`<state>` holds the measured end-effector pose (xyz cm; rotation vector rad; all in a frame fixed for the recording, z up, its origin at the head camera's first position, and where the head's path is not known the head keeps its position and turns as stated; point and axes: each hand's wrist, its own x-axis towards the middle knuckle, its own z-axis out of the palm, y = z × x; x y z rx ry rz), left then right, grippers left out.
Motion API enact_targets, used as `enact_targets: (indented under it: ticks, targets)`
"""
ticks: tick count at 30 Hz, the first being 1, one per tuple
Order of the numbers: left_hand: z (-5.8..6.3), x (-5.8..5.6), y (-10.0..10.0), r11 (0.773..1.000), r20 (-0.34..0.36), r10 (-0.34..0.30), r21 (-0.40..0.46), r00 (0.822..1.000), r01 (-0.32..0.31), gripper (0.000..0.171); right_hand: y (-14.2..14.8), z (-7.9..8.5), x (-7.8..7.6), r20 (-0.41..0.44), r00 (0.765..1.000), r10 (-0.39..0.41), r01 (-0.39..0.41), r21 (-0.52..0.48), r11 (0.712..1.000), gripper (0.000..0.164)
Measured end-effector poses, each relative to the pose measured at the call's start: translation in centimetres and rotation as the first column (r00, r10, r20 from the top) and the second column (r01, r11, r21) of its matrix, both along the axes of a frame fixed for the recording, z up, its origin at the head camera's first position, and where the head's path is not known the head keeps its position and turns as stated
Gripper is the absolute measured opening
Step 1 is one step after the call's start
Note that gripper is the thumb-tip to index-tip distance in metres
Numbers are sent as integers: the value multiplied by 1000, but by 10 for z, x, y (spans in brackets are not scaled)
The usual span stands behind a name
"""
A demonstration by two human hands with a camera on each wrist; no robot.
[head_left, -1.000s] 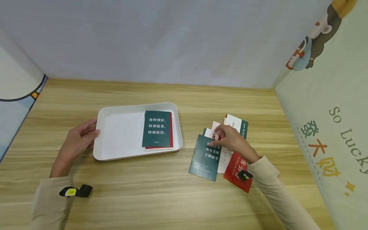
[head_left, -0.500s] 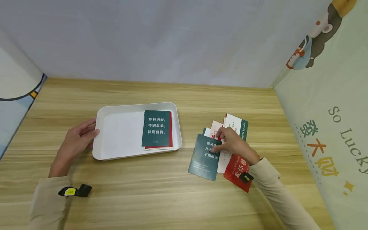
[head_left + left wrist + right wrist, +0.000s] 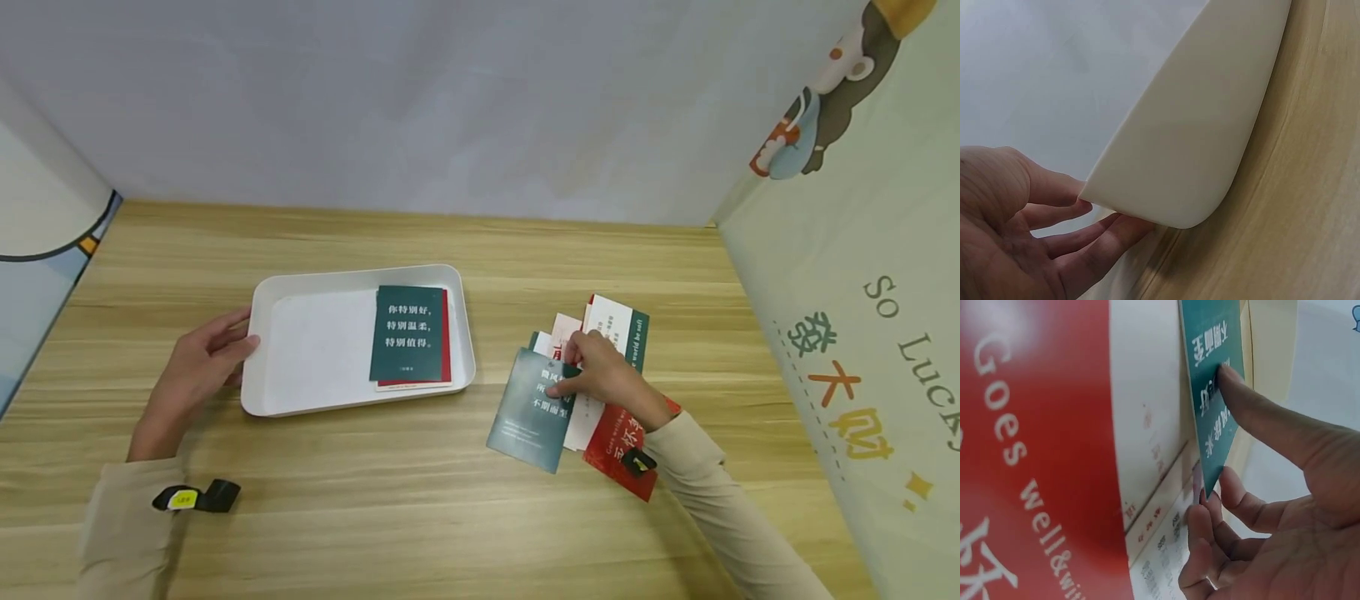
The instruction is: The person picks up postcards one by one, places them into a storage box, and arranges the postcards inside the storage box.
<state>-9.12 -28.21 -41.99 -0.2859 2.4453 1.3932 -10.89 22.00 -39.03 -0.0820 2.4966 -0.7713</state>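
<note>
My left hand (image 3: 197,362) grips the left end of a white tray (image 3: 318,346). In the left wrist view, the thumb is at the rim and the fingers lie against the tray's outer wall (image 3: 1166,156). A stack of cards, topped by a dark green card (image 3: 408,358), lies at the tray's right end. My right hand (image 3: 611,375) pinches another green card (image 3: 525,425) with white writing. Its thumb presses the printed face, while fingers are at the card's edge and behind it. In the right wrist view this card (image 3: 1207,325) stands tilted over the others.
Beneath and beside the right hand lie more loose cards: a red card (image 3: 611,446), a white card (image 3: 611,321) over a green one, and a pale pink card (image 3: 566,325). They rest on a wooden table (image 3: 375,500). A grey backdrop (image 3: 412,108) rises behind.
The right hand's thumb has slid slightly down over the green card's face. That card now tilts, its surface catching more light. The left hand and tray stay practically still.
</note>
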Motion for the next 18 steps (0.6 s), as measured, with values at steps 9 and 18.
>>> enact_targets:
  ticks: [9, 18]
  targets:
    - [-1, -1, -1, 1000, -32, 7, 29, 999, -6, 63, 3, 10, -7, 27, 999, -31, 33, -93, 995, 44]
    - [-6, 0, -1, 999, -40, 10, 48, 999, -8, 64, 19, 5, -11, -46, 999, -27, 15, -231, 973, 29]
